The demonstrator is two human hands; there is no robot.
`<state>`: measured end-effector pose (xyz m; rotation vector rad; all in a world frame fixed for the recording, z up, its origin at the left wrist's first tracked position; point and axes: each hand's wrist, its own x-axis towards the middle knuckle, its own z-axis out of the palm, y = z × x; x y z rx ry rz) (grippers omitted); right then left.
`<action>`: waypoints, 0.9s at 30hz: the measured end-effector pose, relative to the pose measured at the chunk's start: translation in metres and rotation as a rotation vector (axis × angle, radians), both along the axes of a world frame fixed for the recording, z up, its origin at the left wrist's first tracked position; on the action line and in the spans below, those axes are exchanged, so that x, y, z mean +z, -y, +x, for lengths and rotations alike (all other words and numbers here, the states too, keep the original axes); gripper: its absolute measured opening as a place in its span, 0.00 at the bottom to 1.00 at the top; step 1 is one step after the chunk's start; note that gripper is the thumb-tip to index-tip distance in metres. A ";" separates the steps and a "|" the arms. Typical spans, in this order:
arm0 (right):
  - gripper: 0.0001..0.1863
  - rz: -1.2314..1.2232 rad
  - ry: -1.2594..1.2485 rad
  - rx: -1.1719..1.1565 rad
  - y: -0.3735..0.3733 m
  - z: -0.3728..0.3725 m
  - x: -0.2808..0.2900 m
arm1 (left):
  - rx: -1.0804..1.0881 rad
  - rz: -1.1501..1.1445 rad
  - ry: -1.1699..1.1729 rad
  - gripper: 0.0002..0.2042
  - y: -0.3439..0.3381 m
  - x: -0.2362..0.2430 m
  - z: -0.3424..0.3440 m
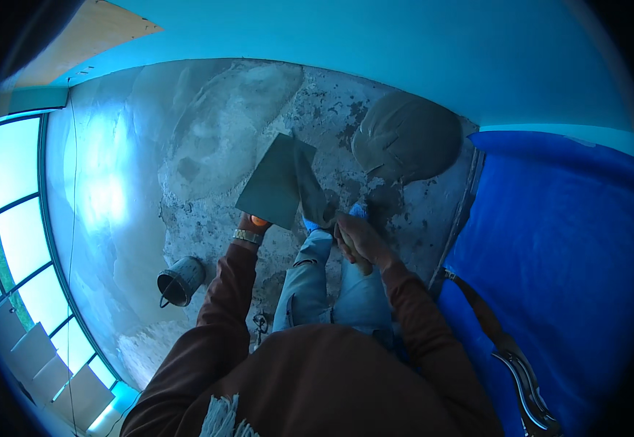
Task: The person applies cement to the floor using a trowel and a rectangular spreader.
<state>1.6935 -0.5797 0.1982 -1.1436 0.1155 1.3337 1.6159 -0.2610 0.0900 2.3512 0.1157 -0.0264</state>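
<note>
Nearest the lens, a brown sweater (317,386) with pale frayed strands (222,419) at the lower edge. Right hand (361,237) clamped round the pale handle of a trowel (313,193), fingers together; left hand (252,223) closed at the near edge of a flat grey-green hawk (273,182), fingertips mostly hidden beneath. Trowel blade alongside the hawk's right side, too foreshortened to tell whether touching; both out in front of the torn jeans (361,295). For clean work, best keep the hawk level and draw the blade edge across in one even pass. Farther out, bare pitted floor (404,213), a wet grey mortar mound (411,138) at upper right, a smoother patch (222,131) at upper left. Worth spreading with the blade slightly tilted, feathering edges thin, stepping clear of wet mix. Off left, a bucket (189,271); off right, a blue sheet (550,240).
</note>
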 end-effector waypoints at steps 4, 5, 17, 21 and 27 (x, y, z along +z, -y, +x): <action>0.26 -0.085 -0.020 0.205 0.012 -0.007 0.012 | 0.022 -0.033 0.040 0.20 -0.019 -0.006 -0.013; 0.26 -0.083 -0.016 0.211 0.011 -0.007 0.009 | 0.027 -0.045 0.055 0.20 -0.025 -0.012 -0.014; 0.35 0.645 -0.780 -0.256 0.004 0.014 -0.031 | 0.453 -0.923 -0.254 0.23 0.019 0.121 0.054; 0.34 0.599 -0.794 -0.321 0.016 0.000 -0.024 | 0.420 -0.735 -0.180 0.24 0.003 0.118 0.064; 0.18 -0.221 0.158 -0.152 0.009 -0.015 0.010 | 0.585 -0.608 -0.236 0.23 -0.011 0.103 0.067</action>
